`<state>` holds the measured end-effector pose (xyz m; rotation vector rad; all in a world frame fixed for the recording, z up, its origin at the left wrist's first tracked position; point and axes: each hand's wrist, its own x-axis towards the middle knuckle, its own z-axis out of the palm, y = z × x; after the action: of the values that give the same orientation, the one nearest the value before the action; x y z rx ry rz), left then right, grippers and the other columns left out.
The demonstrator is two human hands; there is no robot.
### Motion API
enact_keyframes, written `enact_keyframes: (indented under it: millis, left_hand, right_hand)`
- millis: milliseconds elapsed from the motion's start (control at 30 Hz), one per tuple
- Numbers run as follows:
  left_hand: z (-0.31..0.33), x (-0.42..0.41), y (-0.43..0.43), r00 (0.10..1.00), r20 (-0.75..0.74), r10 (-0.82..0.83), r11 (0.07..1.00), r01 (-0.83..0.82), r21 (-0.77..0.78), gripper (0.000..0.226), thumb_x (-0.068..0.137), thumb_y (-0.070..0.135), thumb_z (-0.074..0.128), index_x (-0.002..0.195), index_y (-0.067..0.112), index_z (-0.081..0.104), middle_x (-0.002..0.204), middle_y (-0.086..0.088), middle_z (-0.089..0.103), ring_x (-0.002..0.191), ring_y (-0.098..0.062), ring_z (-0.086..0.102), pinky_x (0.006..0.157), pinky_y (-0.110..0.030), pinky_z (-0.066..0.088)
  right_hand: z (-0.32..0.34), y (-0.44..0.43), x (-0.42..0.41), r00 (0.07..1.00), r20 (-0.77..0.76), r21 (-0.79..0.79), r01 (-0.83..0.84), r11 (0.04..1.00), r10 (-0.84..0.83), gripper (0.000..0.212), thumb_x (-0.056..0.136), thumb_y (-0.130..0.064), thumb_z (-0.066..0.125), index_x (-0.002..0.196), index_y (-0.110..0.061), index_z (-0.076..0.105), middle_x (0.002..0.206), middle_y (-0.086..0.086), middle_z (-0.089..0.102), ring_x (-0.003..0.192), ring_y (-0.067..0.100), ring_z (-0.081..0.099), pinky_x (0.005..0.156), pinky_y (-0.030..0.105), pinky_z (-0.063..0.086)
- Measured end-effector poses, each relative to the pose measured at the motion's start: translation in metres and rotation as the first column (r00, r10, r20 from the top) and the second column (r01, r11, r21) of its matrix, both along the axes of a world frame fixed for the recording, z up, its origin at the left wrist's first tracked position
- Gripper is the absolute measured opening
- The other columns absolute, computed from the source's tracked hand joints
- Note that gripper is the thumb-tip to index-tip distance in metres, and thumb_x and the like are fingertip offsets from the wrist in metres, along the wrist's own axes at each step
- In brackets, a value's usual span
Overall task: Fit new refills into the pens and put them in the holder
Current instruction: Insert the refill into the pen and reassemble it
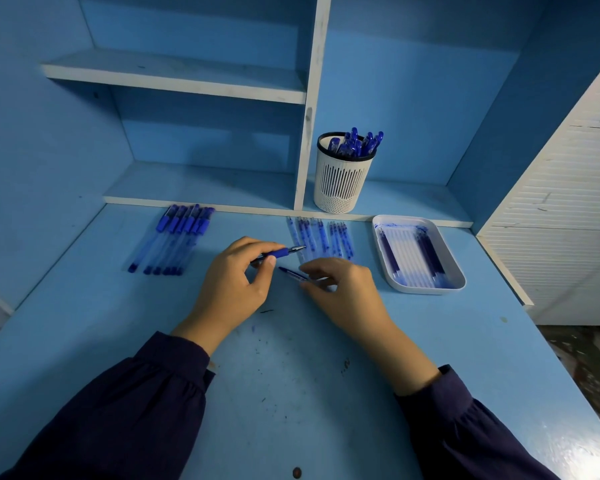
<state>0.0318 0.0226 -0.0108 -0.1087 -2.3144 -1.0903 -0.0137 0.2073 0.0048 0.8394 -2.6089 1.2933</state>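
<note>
My left hand grips a blue pen by its barrel, tip pointing right toward the refills. My right hand pinches a clear pen cap with a blue clip just above the desk, close to the left hand. A row of several blue refills lies on the desk beyond my hands. Several capped blue pens lie in a row at the left. The white slotted holder stands on the low shelf, with several blue pens in it.
A white tray with several refills, stained with blue ink, sits at the right of the desk. Blue shelves with a white divider rise behind. A white slatted panel stands at the right edge.
</note>
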Motion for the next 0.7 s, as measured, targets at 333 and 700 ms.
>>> enact_keyframes:
  millis: [333,700]
  left_hand:
    - [-0.001,0.0,-0.002,1.0,0.024,-0.001,1.0,0.001,-0.015,0.022,0.093,0.009,0.061,0.11,0.018,0.073,0.103,0.009,0.067,0.094,-0.009,0.063,0.084,-0.022,0.051]
    - [-0.001,0.001,0.0,0.998,0.021,-0.054,0.998,0.055,-0.043,0.021,0.091,0.009,0.062,0.106,0.02,0.073,0.098,0.013,0.067,0.091,-0.01,0.064,0.081,-0.024,0.053]
  right_hand:
    - [-0.002,0.0,-0.006,0.99,-0.134,0.023,-0.052,0.998,0.055,0.012,0.085,-0.004,0.065,0.091,-0.009,0.073,0.085,0.003,0.069,0.074,0.008,0.056,0.072,0.01,0.045]
    - [0.006,0.012,-0.017,0.995,-0.061,-0.132,0.076,0.988,-0.085,0.015,0.088,0.0,0.059,0.091,-0.008,0.07,0.083,0.003,0.066,0.074,0.018,0.062,0.069,0.02,0.049]
